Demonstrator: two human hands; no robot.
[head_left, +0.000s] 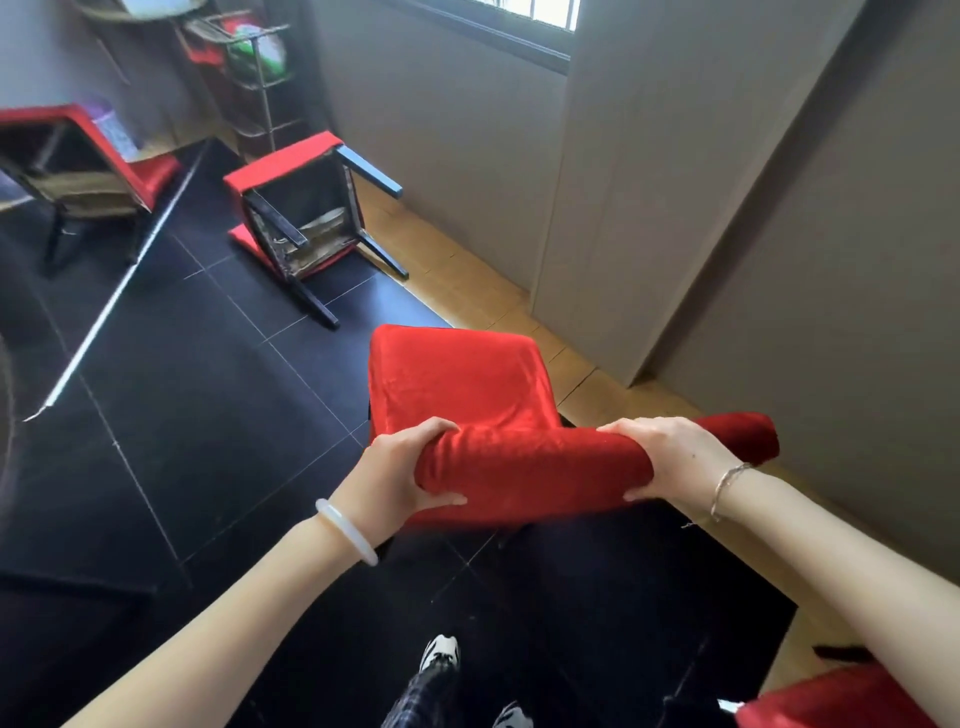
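Head: red velvet chair (457, 384) (rounded back (530, 467))

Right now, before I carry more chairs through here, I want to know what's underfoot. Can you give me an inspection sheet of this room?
Surface: black tiled floor, with a wooden strip along the wall.
Job's things: red chair, upright, held by its backrest.
Clutter: tipped chair lying on the floor with its legs sticking out; second chair at far left, underside showing.
Hands: left hand and right hand each grip the backrest top.
Cables: nothing seen.
Surroundings: wire rack holding blurred items, grey wall, window.
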